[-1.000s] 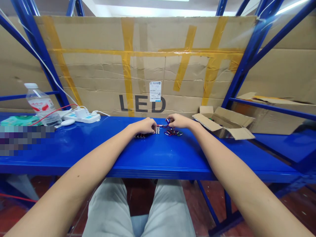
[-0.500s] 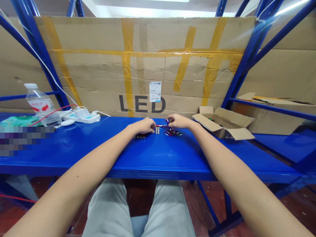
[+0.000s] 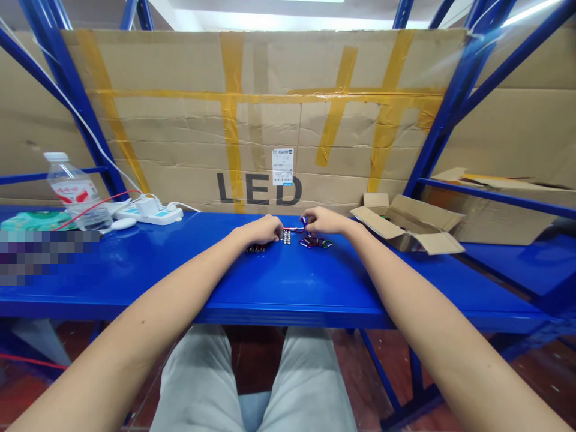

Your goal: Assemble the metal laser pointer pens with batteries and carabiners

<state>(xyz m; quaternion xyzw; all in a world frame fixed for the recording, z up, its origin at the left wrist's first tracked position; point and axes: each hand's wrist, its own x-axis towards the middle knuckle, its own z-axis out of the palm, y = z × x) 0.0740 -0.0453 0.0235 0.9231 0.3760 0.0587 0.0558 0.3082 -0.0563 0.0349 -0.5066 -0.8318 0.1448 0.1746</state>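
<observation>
- Small metal clips (image 3: 315, 242) in several colours lie in a loose group just in front of the right hand (image 3: 326, 221).
- Right hand is nearly closed; its fingers seem to pinch a purple clip (image 3: 305, 221) up off the table.
- Left hand (image 3: 260, 229) is curled beside a red-ended piece (image 3: 291, 228); I cannot tell if it holds this.
- Small silver pieces (image 3: 287, 238) sit just right of the left hand, dark metal pieces (image 3: 255, 248) just under it, perhaps sorted apart for easy reach.

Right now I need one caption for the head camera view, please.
Left hand and right hand work over small metal pieces on a blue shelf.
</observation>
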